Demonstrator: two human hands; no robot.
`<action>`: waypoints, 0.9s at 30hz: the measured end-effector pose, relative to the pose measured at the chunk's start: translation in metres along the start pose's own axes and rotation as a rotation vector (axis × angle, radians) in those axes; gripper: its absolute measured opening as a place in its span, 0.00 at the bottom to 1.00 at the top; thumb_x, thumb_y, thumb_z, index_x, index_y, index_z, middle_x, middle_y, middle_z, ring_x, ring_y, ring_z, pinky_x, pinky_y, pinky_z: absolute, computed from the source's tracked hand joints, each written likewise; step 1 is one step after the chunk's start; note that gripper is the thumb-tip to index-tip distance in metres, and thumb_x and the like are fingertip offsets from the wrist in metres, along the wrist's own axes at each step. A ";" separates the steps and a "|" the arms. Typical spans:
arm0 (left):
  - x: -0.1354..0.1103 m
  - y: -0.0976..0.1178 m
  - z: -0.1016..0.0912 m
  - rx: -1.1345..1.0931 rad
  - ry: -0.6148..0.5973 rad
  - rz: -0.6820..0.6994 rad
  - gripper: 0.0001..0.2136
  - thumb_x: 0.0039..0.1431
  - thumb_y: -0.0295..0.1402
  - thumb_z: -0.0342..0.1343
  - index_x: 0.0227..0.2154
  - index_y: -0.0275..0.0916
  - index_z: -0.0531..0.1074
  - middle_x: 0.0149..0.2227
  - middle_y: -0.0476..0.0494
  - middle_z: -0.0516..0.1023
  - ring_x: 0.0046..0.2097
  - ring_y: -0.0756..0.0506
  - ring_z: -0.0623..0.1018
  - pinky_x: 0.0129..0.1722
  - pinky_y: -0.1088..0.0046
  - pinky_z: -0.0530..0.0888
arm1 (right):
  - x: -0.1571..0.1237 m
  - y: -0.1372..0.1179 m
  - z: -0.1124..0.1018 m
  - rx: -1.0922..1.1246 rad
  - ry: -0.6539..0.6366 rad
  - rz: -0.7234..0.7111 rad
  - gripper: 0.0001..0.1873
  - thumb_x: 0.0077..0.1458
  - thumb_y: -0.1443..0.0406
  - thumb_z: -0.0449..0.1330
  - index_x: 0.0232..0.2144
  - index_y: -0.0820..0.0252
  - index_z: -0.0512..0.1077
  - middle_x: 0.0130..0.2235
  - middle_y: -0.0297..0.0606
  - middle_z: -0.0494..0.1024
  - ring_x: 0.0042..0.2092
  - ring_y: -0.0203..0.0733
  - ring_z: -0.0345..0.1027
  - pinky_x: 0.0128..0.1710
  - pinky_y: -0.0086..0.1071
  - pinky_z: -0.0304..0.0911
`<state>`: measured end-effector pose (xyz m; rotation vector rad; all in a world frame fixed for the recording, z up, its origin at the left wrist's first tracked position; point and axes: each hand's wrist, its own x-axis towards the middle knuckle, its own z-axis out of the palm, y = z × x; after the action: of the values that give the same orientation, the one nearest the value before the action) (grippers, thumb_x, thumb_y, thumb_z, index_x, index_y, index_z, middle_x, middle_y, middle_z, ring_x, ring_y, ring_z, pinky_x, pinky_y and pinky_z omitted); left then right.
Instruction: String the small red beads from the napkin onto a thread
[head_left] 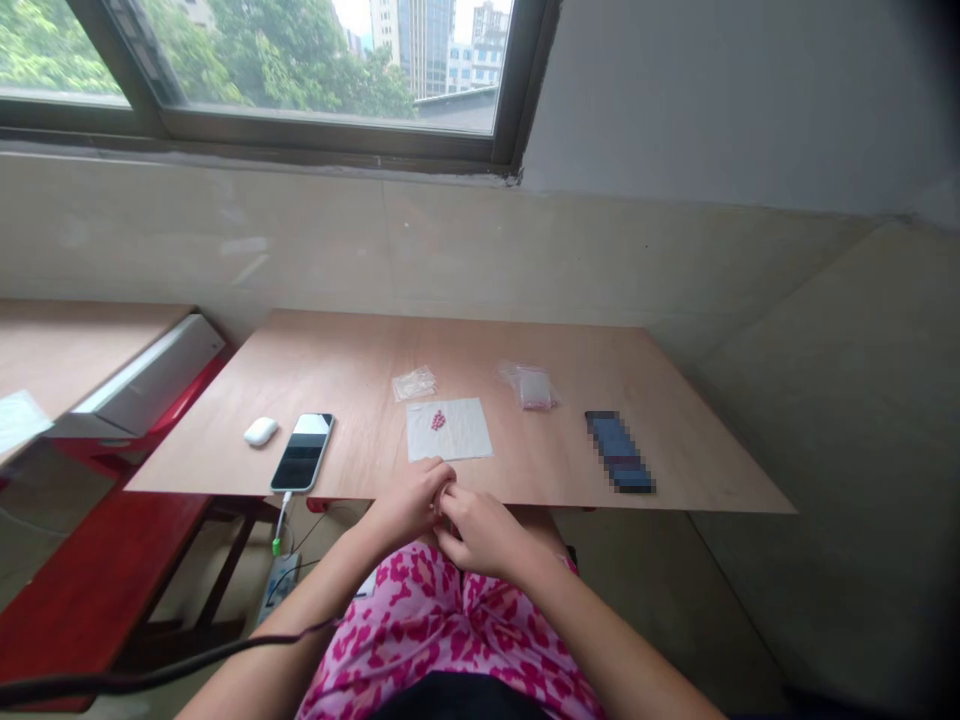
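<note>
My left hand (414,500) and my right hand (480,530) meet at the front edge of the table, above my lap. Both have curled fingers pressed together at the tips. Whatever lies between them, if anything, is too small or hidden to make out. Just beyond my hands, a white sheet (469,430) lies flat with a small cluster of pink beads (439,420) on it. Behind its left corner is a clear plastic bag (414,384). To the right sits another clear bag (535,388) with white and pink contents.
On the table (360,340), a white earbud case (261,431) and a phone (303,453) with a charging cable (281,525) lie left. A dark, pixelated phone-like object (621,452) lies right. A red bench (97,590) stands left; a black cable (187,655) crosses my left forearm.
</note>
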<state>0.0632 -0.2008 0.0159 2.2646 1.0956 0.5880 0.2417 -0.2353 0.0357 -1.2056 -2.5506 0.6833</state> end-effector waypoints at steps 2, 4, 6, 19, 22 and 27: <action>0.000 0.000 0.003 0.007 -0.046 0.021 0.13 0.50 0.17 0.54 0.37 0.39 0.69 0.37 0.44 0.74 0.39 0.43 0.73 0.39 0.68 0.68 | 0.003 -0.001 0.000 -0.048 -0.057 -0.001 0.10 0.61 0.65 0.59 0.44 0.63 0.74 0.45 0.48 0.80 0.41 0.49 0.76 0.36 0.34 0.66; 0.000 0.000 0.004 0.013 -0.087 0.031 0.13 0.48 0.17 0.54 0.36 0.39 0.68 0.37 0.44 0.74 0.39 0.43 0.74 0.39 0.68 0.68 | 0.005 -0.001 -0.001 -0.082 -0.093 -0.013 0.11 0.59 0.65 0.59 0.43 0.63 0.75 0.44 0.49 0.81 0.41 0.50 0.77 0.35 0.34 0.65; 0.001 0.001 0.004 0.016 -0.118 0.033 0.13 0.47 0.17 0.54 0.35 0.39 0.68 0.36 0.44 0.75 0.39 0.43 0.74 0.38 0.68 0.69 | 0.006 0.001 -0.001 -0.093 -0.118 -0.024 0.09 0.58 0.65 0.60 0.40 0.63 0.76 0.42 0.48 0.82 0.39 0.50 0.77 0.32 0.34 0.64; 0.005 -0.046 -0.009 0.099 0.117 -0.164 0.05 0.58 0.26 0.56 0.34 0.42 0.67 0.33 0.46 0.74 0.35 0.43 0.75 0.35 0.68 0.68 | 0.028 0.042 -0.014 0.393 0.309 -0.019 0.15 0.64 0.68 0.56 0.49 0.54 0.77 0.50 0.39 0.81 0.42 0.41 0.76 0.42 0.32 0.71; 0.007 -0.060 -0.011 0.145 0.250 -0.225 0.06 0.59 0.25 0.55 0.38 0.41 0.68 0.35 0.45 0.75 0.38 0.42 0.76 0.38 0.67 0.70 | 0.053 0.072 -0.007 0.318 0.440 0.155 0.11 0.63 0.68 0.57 0.43 0.57 0.78 0.44 0.39 0.83 0.37 0.40 0.75 0.41 0.33 0.69; 0.013 -0.072 -0.006 0.232 0.403 -0.217 0.04 0.62 0.25 0.54 0.38 0.40 0.70 0.38 0.43 0.76 0.41 0.41 0.77 0.42 0.65 0.72 | 0.095 0.099 0.012 0.170 0.444 0.307 0.07 0.59 0.71 0.60 0.37 0.61 0.78 0.40 0.41 0.82 0.39 0.42 0.74 0.45 0.33 0.66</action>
<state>0.0266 -0.1515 -0.0241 2.2291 1.6579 0.8906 0.2426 -0.1106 -0.0232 -1.5078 -1.9327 0.5965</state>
